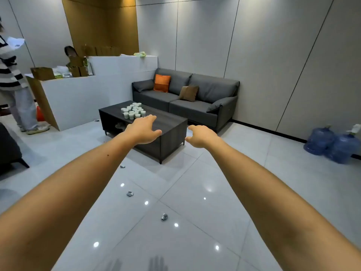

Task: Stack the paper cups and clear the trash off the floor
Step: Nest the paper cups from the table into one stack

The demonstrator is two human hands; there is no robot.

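Several white paper cups (133, 111) stand upright in a cluster at the far end of a dark coffee table (172, 126). Crumpled grey scraps of trash lie on the pale tiled floor: one (164, 217) nearest me, one (130, 193) farther out, one (122, 166) near the table's corner, and a small piece (96, 120) by the table's far left end. Both my arms reach forward at chest height. My left hand (143, 130) and my right hand (200, 135) hold nothing, with fingers spread, well short of the cups.
A grey sofa (185, 98) with an orange and a brown cushion stands behind the table. A white counter (78, 96) with cardboard boxes is at the left, and a person in a striped top (11, 79) stands beside it. Blue water jugs (332, 143) sit at the right wall.
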